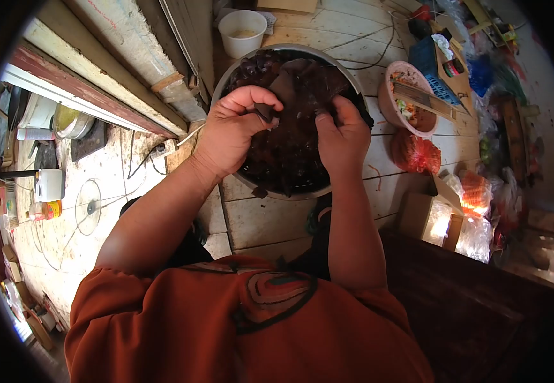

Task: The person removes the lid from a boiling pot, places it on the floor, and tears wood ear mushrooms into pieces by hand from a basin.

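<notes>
A round metal basin [312,193] between my feet is filled with dark, wet pieces that look like wood ear mushrooms [283,159]. My left hand [235,127] is over the basin's left side, fingers curled, with thumb and fingertips pinching a small dark wood ear piece [264,112]. Over the right side, my right hand [344,131] has its thumb pressed to its fingers on a broad, thin wood ear piece [320,78]. This sheet spreads out toward the far rim between both hands. Whether the two held pieces are joined is unclear.
A white bucket [242,37] stands beyond the basin at the left. To the right are a pink tub [393,110] with food scraps and a board across it, a red plastic bag [415,152] and a cardboard box [420,217]. A wooden frame [108,70] runs along the left.
</notes>
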{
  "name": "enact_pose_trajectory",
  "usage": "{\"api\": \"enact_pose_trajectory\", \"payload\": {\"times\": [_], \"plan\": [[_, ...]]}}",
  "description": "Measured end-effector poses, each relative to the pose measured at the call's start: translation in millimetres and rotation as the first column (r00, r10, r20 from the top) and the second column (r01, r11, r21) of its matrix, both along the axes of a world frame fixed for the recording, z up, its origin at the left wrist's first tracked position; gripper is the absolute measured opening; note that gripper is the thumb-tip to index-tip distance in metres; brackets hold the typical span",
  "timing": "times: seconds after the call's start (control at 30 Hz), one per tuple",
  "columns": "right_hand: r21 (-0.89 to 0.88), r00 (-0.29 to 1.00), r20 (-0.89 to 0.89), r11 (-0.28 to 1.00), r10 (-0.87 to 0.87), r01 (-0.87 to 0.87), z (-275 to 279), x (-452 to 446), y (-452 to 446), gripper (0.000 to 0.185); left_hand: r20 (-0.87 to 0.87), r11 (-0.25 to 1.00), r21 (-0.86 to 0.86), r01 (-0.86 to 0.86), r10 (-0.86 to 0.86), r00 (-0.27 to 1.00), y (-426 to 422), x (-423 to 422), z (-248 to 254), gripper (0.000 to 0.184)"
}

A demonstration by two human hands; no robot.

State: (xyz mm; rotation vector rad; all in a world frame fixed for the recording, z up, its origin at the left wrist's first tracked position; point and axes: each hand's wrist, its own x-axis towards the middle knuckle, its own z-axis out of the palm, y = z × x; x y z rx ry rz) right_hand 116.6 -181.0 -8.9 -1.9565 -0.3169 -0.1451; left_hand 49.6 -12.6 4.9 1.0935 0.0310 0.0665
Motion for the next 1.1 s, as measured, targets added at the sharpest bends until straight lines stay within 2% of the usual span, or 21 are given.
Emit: {"api": "enact_pose_trajectory", "payload": {"times": [0.07,0.1,0.13,0.2,0.33,0.37,0.4,0.43,0.47,0.5,0.53,0.57,0.6,0.67,0.7,0.77,0.83,0.9,0.97,1.03,1.1], "plan": [[0.204,0.994,-0.093,0.976,-0.063,0.081,-4.4,2.7,1.1,0.025,-0.076,0.98,-0.148,-0.131,0.121,0.99,-0.9,0.3,2.8,0.022],[0.227,0.993,-0.101,0.97,-0.068,0.089,-2.1,2.6,1.6,0.023,-0.123,0.967,-0.208,-0.145,0.121,0.985,0.0,1.4,1.2,0.023],[0.227,0.993,-0.1,0.97,-0.068,0.089,-3.1,2.9,1.7,0.023,-0.122,0.967,-0.208,-0.144,0.121,0.985,-0.6,1.0,0.9,0.023],[0.232,0.988,-0.111,0.964,-0.105,0.129,-5.2,3.9,2.1,0.021,-0.227,0.943,-0.29,-0.162,0.097,0.969,-3.0,0.1,3.4,0.023],[0.174,0.989,-0.065,0.974,-0.136,0.146,1.2,-1.3,3.5,0.019,-0.268,0.96,-0.244,-0.138,0.07,0.961,1.4,5.2,-3.4,0.033],[0.035,0.987,0.092,0.991,-0.129,0.126,2.6,-2.5,2.3,0.018,-0.197,0.983,0.024,-0.184,0.186,0.963,1.0,6.3,-1.6,0.04],[-0.106,0.965,0.243,0.987,-0.095,0.124,3.9,-4.1,1.8,0.017,-0.099,0.928,0.287,-0.24,0.278,0.956,1.3,6.1,2.1,0.049],[-0.106,0.967,0.239,0.988,-0.088,0.116,6.1,-5.5,3.1,0.017,-0.078,0.947,0.268,-0.18,0.207,0.975,4.0,4.4,7.7,0.066],[-0.151,0.951,0.305,0.985,-0.038,0.088,9.0,-7.2,5.4,0.017,-0.083,0.944,0.269,-0.189,0.218,0.973,5.1,4.3,7.0,0.066],[-0.197,0.93,0.367,0.978,0.016,0.061,11.2,-9.8,8.2,0.016,0.081,0.801,0.552,-0.232,0.226,0.971,5.1,5.8,6.2,0.07],[-0.199,0.933,0.36,0.979,0.027,0.049,12.4,-12.7,11.0,0.016,0.233,0.571,0.767,-0.293,0.177,0.956,4.5,6.8,5.2,0.074],[-0.234,0.919,0.388,0.972,0.069,0.026,13.4,-15.6,13.6,0.015,0.131,0.534,0.824,-0.192,0.15,0.98,3.6,6.5,5.7,0.088],[-0.269,0.903,0.414,0.963,0.113,0.003,14.0,-18.3,15.9,0.015,0.083,0.555,0.817,-0.157,0.156,0.984,3.2,6.5,3.8,0.078],[-0.274,0.901,0.404,0.961,0.155,-0.043,16.3,-22.6,17.4,0.015,-0.041,0.491,0.871,-0.026,0.124,0.991,7.5,9.6,5.9,0.054],[-0.275,0.896,0.404,0.959,0.183,-0.072,16.7,-23.3,17.3,0.016,-0.044,0.492,0.87,-0.025,0.128,0.991,9.9,10.5,6.2,0.054],[-0.27,0.895,0.406,0.96,0.186,-0.077,14.2,-22.1,16.0,0.016,-0.163,0.543,0.833,0.102,0.066,0.984,12.3,12.6,6.2,0.035],[-0.267,0.894,0.408,0.96,0.186,-0.078,14.1,-21.2,13.9,0.017,-0.127,0.568,0.82,0.071,0.06,0.99,11.8,12.1,2.2,0.032],[-0.303,0.928,0.321,0.949,0.187,-0.086,15.6,-21.2,12.9,0.019,-0.091,0.589,0.807,0.04,0.057,0.994,10.9,11.0,2.2,0.03],[-0.309,0.932,0.307,0.946,0.195,-0.096,12.8,-19.8,10.4,0.02,-0.119,0.495,0.865,0.08,0.048,0.992,8.5,9.2,8.2,0.029],[-0.318,0.934,0.293,0.942,0.204,-0.106,9.1,-18.4,9.3,0.021,-0.145,0.464,0.879,0.113,0.034,0.989,5.7,7.5,17.6,0.028],[-0.318,0.91,0.351,0.942,0.222,-0.107,5.8,-19.2,10.6,0.023,-0.172,0.431,0.89,0.145,0.023,0.985,4.9,7.0,22.2,0.027]]}}
